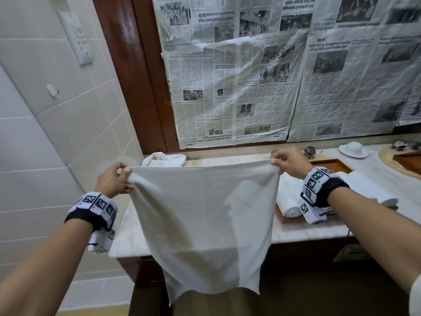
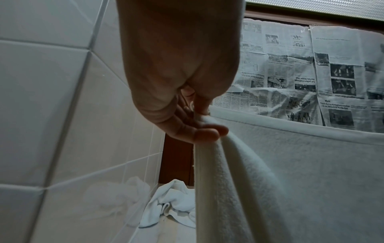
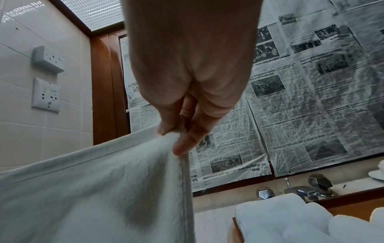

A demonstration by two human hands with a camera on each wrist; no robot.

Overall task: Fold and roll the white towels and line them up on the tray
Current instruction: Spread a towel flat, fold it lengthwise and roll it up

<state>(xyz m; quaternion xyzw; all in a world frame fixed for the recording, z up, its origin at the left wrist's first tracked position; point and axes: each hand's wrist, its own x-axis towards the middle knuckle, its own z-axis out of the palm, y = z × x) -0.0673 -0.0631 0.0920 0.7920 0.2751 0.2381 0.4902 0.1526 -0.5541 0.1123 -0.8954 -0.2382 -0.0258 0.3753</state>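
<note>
A white towel hangs spread out flat in the air above the marble counter's front edge. My left hand pinches its top left corner, seen close in the left wrist view as the towel under my left hand. My right hand pinches the top right corner; the right wrist view shows the towel and my right hand. A wooden tray on the counter to the right holds rolled white towels. A crumpled white towel lies at the counter's back left.
Newspaper sheets cover the wall behind the counter. A faucet and a white cup on a saucer stand at the back right, beside a sink. Tiled wall with sockets closes the left side.
</note>
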